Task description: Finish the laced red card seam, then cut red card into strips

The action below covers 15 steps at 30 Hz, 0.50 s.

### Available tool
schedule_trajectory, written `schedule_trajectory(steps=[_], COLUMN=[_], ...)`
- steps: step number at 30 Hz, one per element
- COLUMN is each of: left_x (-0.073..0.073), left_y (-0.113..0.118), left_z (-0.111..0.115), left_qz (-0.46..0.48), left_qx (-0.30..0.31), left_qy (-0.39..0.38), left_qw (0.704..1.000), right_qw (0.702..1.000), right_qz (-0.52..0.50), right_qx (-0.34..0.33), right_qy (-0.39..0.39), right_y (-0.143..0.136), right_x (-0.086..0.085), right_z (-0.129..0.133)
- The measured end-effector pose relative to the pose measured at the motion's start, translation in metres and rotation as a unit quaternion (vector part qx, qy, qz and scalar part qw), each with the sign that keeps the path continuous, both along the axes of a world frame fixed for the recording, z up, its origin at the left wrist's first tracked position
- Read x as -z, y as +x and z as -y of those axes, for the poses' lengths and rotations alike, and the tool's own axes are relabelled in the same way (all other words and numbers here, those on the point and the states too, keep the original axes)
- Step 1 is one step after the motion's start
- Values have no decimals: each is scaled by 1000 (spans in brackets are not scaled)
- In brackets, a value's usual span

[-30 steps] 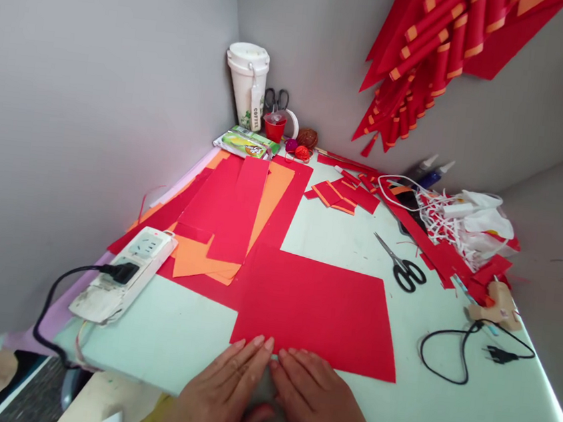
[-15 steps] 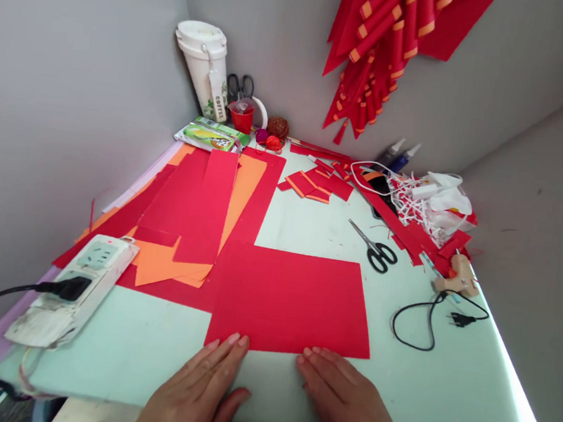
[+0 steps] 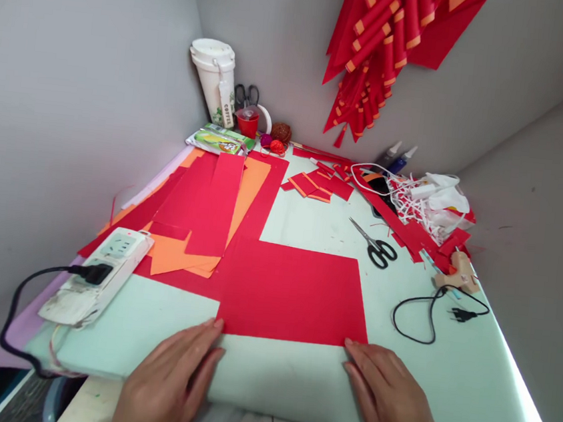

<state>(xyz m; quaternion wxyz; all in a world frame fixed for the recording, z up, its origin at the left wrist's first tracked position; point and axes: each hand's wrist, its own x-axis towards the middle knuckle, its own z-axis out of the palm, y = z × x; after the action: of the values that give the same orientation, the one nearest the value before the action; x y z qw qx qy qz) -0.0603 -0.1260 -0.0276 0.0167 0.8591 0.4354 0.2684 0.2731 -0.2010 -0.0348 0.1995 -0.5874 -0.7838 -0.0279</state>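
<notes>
A red paper sheet lies flat near the front of the pale green table. My left hand rests at its near left corner, fingers stretched out and lying together, fingertips on the edge. At the near right corner my right hand touches the sheet with its fingertips, fingers extended. Neither hand grips anything. Black-handled scissors lie beyond the sheet to the right. Red paper pieces and orange sheets overlap on the left, partly beside the sheet.
A power strip with a black plug lies at the left. On the right are a glue gun and its looped cord. Small red strips, a white cup and shredded paper stand or lie further back.
My hands have moved apart along the sheet's near edge, from its middle part out to the two corners. The camera view has shifted slightly.
</notes>
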Motion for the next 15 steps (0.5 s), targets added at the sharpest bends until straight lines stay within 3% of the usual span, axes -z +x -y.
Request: schedule_trajectory(steps=[5,10,15], left_x=[-7,-11,-18], left_y=[1,12,26], left_z=[-8,-16,-18], left_qz=[-7,12,107], left_qx=[-45,-118,-107], left_qy=[-42,-132,-207], left_qw=[998,984,967], right_qw=[999,998,997], right_qz=[31,31,29], right_qx=[-15,-28,-30], right_qy=[23,39,58], right_y=[-3,-2,-9], right_x=[5,9,13], right_z=[-16,-19,-20])
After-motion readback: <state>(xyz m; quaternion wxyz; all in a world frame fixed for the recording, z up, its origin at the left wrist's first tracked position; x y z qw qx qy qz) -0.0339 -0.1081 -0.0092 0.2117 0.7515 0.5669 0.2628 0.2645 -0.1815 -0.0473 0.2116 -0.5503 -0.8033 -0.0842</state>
